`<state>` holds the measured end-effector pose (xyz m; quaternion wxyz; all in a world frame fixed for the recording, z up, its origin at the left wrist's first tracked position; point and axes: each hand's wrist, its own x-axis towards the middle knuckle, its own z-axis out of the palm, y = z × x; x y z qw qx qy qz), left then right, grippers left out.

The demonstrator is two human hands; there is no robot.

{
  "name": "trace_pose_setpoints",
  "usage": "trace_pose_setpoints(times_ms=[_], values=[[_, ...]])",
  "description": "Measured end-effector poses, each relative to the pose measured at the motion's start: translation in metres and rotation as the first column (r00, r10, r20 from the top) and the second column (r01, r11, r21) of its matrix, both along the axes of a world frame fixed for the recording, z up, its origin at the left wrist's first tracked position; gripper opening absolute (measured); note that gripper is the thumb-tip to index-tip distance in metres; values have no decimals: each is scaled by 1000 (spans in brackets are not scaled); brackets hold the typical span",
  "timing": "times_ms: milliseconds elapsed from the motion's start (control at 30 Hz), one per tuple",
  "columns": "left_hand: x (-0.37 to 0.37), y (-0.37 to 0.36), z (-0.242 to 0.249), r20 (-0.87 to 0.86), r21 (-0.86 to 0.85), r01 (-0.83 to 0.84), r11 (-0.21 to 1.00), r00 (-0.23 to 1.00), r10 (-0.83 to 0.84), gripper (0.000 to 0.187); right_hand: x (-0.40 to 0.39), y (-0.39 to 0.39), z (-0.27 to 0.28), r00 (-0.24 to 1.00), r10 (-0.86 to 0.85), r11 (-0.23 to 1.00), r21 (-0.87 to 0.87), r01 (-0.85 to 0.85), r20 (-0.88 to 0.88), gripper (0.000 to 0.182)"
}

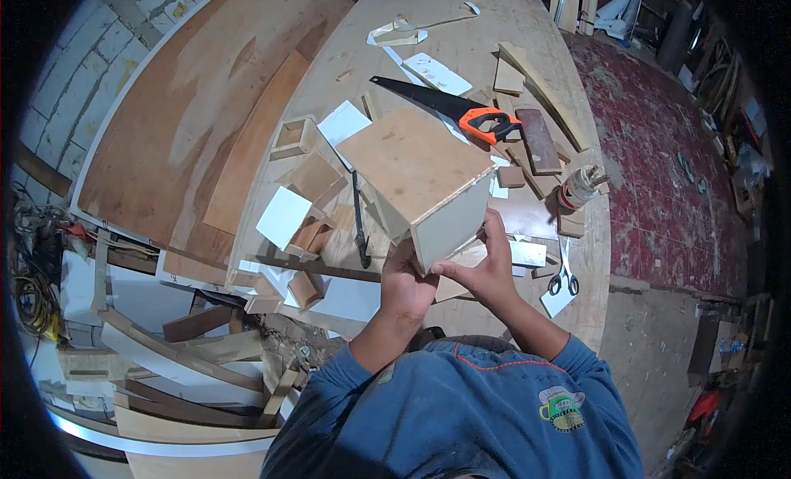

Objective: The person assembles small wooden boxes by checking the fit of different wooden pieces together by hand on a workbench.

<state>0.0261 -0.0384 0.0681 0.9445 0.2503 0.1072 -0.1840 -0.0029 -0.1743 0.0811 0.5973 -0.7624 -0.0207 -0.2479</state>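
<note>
A wooden box (424,162) with a brown plywood top and pale side panels is held up, tilted, over the workbench. My left hand (408,283) grips its lower near corner from beneath, the fingers partly hidden by the box. On the box's right side, my right hand (486,260) is closed round the lower edge, with the thumb at the near corner. Just beyond the box, a handsaw (437,101) with an orange and black handle rests on the bench. A thin dark tool (359,223) lies left of the box.
Small wooden boxes (315,178) and offcuts lie left on the workbench (321,91). To the right are a reddish-brown block (539,141), a jar (578,189) and scissors (563,277). Large plywood sheets (198,108) lean at left, above scrap wood (181,363).
</note>
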Motion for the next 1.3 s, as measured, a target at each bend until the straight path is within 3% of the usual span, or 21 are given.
trace_pose_setpoints(times_ms=[533, 633, 700, 733, 767, 800, 833, 900, 933, 1000, 1033, 1100, 1167, 1200, 1233, 1267, 1300], values=[[3, -2, -15, 67, 2, 28, 1000, 997, -28, 31, 3, -3, -16, 1000, 4, 1000, -5, -4, -19, 83], [5, 4, -15, 54, 55, 76, 996, 995, -79, 34, 2, -9, -29, 995, 102, 995, 8, -102, 4, 90], [3, 8, -19, 5, 97, 110, 989, 994, -111, 37, -5, -12, -32, 986, 164, 977, 145, -159, -21, 95], [2, 10, -25, 140, 111, 131, 985, 979, -146, 36, -7, -16, -32, 986, 168, 976, 144, -163, -24, 95], [1, 12, -29, 271, 128, 149, 980, 946, -180, 36, -10, -20, -29, 971, 235, 931, 296, -212, -42, 94], [5, 12, -26, 97, -125, 183, 975, 980, -172, 37, -13, -23, -26, 952, 302, 861, 443, -250, -50, 94], [4, 13, -36, 92, -128, 180, 975, 981, -169, 37, -16, -24, -21, 951, 304, 861, 443, -249, -56, 94], [5, 12, -51, 221, 146, 159, 976, 957, -189, 35, -18, -27, -14, 925, 356, 832, 495, -248, -135, 87], [3, 10, -47, 221, 143, 158, 977, 957, -187, 35, -16, -29, -25, 924, 369, 856, 425, -294, -104, 81], [0, 7, -33, -219, 44, 61, 997, 975, -50, 33, -19, -30, -36, 912, 392, 860, 400, -317, -121, 83], [4, 7, -33, -218, 43, 59, 997, 975, -48, 33, -20, -31, -43, 900, 413, 862, 378, -338, -137, 86], [10, 9, -32, -474, -93, -31, 995, 880, -17, 34, -19, -35, -52, 900, 421, 836, 432, -338, -110, 82], [12, 23, -65, -413, -94, 0, 996, 910, -39, 34, -17, -41, -48, 925, 325, 838, 513, -184, -198, 79], [12, 31, -79, -349, -92, 34, 995, 935, -64, 35, -14, -47, -55, 921, 242, 882, 465, -77, -307, 72], [12, 37, -81, -352, -93, 37, 995, 934, -68, 35, -13, -56, -71, 920, 238, 883, 464, -72, -310, 72], [14, 44, -82, -352, -187, 61, 980, 927, -125, 36, -11, -65, -93, 902, 138, 990, 33, -137, -408, 66], [15, 50, -83, -347, -279, 85, 957, 920, -182, 37, -9, -69, -106, 892, 5, 893, -399, -208, -453, 62]])
